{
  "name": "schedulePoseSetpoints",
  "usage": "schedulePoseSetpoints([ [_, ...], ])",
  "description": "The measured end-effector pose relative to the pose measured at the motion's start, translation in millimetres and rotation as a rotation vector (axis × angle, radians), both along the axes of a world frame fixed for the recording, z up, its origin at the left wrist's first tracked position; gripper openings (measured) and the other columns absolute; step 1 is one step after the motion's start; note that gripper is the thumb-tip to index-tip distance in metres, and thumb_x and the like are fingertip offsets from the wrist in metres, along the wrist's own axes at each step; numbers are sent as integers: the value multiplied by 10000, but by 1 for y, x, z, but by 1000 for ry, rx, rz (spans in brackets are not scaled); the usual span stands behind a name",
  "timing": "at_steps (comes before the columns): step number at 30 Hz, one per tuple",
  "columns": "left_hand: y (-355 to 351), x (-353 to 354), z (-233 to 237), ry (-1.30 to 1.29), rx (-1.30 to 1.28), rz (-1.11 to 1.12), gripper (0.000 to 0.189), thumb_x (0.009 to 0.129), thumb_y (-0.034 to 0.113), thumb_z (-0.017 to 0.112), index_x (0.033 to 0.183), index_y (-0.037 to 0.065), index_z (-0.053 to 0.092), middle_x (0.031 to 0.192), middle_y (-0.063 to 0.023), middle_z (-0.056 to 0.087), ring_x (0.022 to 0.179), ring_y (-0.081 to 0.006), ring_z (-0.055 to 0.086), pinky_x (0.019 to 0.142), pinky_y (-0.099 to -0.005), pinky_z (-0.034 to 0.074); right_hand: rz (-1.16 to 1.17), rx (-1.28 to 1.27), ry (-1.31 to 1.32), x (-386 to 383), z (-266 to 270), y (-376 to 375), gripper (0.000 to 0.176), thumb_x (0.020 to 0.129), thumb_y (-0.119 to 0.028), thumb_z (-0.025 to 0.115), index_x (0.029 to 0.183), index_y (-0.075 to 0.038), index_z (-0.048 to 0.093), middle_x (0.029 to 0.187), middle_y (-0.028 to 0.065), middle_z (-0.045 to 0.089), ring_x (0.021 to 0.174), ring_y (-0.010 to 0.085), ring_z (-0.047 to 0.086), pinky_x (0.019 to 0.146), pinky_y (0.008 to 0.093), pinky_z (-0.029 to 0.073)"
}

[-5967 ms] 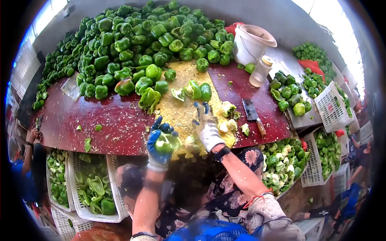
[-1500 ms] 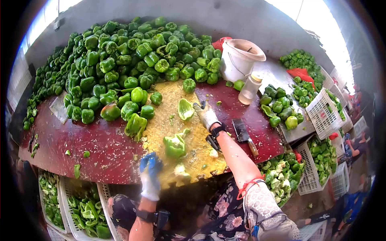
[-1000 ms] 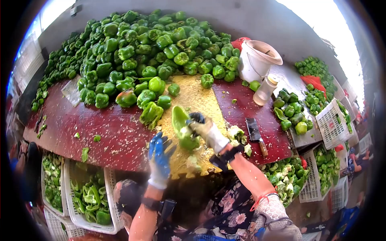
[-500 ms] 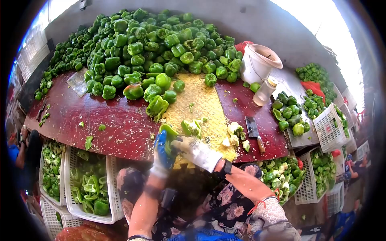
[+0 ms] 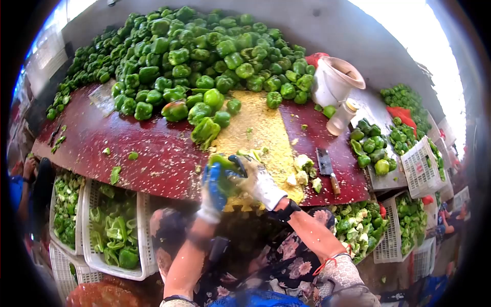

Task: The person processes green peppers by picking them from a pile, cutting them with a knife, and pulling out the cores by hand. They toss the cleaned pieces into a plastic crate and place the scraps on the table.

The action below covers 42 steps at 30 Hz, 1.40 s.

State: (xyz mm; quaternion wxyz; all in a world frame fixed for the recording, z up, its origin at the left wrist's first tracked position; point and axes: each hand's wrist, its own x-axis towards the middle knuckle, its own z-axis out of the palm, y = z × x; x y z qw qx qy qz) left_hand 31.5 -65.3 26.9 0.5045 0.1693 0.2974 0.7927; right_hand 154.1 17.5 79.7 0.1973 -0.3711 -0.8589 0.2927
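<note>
My left hand (image 5: pixel 211 188), in a blue-and-white glove, is wrapped round a green bell pepper (image 5: pixel 223 162) above the table's front edge. My right hand (image 5: pixel 257 180) wears a white glove with dark fingertips, and its bent fingers grip the same pepper from the right. Blur and the gloves hide part of the pepper. Just behind the right hand, a pale green pepper piece (image 5: pixel 260 152) lies on the yellow board (image 5: pixel 266 128). Pale pepper cores (image 5: pixel 303 176) lie to the right, beside a cleaver (image 5: pixel 324 161) with a wooden handle.
A big heap of green bell peppers (image 5: pixel 199 56) covers the back of the red table (image 5: pixel 133 161). At back right stand a white bucket (image 5: pixel 327 84) and a clear jar (image 5: pixel 340 120). Crates of peppers, including a white crate (image 5: pixel 146 240), flank my lap. Another person's arm (image 5: pixel 25 189) shows far left.
My right hand has moved slightly forward, with its fingers closed over the pepper. The left hand has shifted a little right, still holding it. The view has shifted slightly.
</note>
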Motion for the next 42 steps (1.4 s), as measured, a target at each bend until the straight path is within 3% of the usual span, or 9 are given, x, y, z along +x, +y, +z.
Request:
schedulePoseSetpoints([
  [4, -6, -3, 26, 798, 59, 365, 396, 1028, 176, 533, 1398, 40, 496, 1384, -112, 529, 1283, -204, 477, 1116, -342, 346, 101, 14, 297, -20, -6, 11, 456, 786, 69, 706, 1220, -43, 626, 1063, 124, 684, 1000, 232, 658, 896, 334, 530],
  [8, 1, -22, 6, 75, 122, 354, 538, 1048, 422, 408, 1468, 86, 416, 1409, -116, 488, 1273, -245, 479, 1093, -426, 371, 65, 509, 669, -41, 19, 22, 406, 735, 105, 723, 1101, -52, 645, 1037, 106, 682, 951, 250, 666, 826, 319, 569],
  [12, 3, -29, -27, -150, -230, 487, 330, 1003, 333, 561, 1236, 100, 583, 999, -24, 614, 858, -151, 591, 783, -328, 522, 180, 683, -512, -53, -18, 41, 207, 862, -29, 650, 1056, -104, 657, 929, 58, 685, 925, 177, 656, 794, 315, 571],
  [18, 16, -26, -113, 520, -13, 690, 435, 1029, 182, 530, 1440, 144, 391, 1390, -31, 516, 1218, -160, 541, 946, -336, 502, -130, -171, 483, -67, -10, 27, 283, 932, -43, 579, 1208, -60, 639, 988, 124, 717, 851, 192, 699, 758, 318, 580],
  [20, 14, -23, -91, 38, -99, 487, 402, 993, 144, 585, 1377, 120, 465, 1286, -26, 571, 1108, -151, 580, 907, -317, 513, -41, -436, 742, -88, 11, 7, 262, 947, -59, 557, 1194, -26, 636, 979, 117, 715, 825, 195, 691, 743, 309, 574],
  [24, 2, -9, -66, -225, -111, 266, 394, 955, 134, 639, 1323, 76, 510, 1204, -29, 605, 1052, -152, 595, 890, -306, 513, 472, 161, 540, -136, 5, -62, 531, 911, -85, 606, 1420, -20, 473, 1365, 223, 558, 1271, 340, 532, 1079, 392, 426],
  [32, 6, 7, -74, 669, -298, 390, 569, 925, 52, 653, 1442, 40, 416, 1400, -84, 483, 1245, -224, 502, 1005, -366, 480, -24, 357, -176, -84, -7, 64, 556, 851, -445, 699, 1322, -174, 578, 1354, 222, 550, 1338, 438, 422, 1139, 575, 282],
  [37, -9, 47, -20, 1594, -403, 119, 1155, 706, 511, 829, 1560, 67, 192, 1560, -227, 270, 1443, -391, 262, 1196, -480, 197, 83, 224, -758, 14, -19, 95, 561, 880, -423, 668, 1392, -233, 538, 1460, 133, 479, 1353, 359, 429, 1105, 632, 310],
  [42, -9, 69, -29, 2067, -471, -20, 1333, 616, 695, 772, 1591, 108, 79, 1629, -214, 110, 1507, -391, 84, 1222, -523, 13, -82, -55, 25, 102, -18, 109, 575, 948, -439, 598, 1447, -176, 483, 1415, 187, 514, 1231, 362, 548, 1087, 491, 428],
])
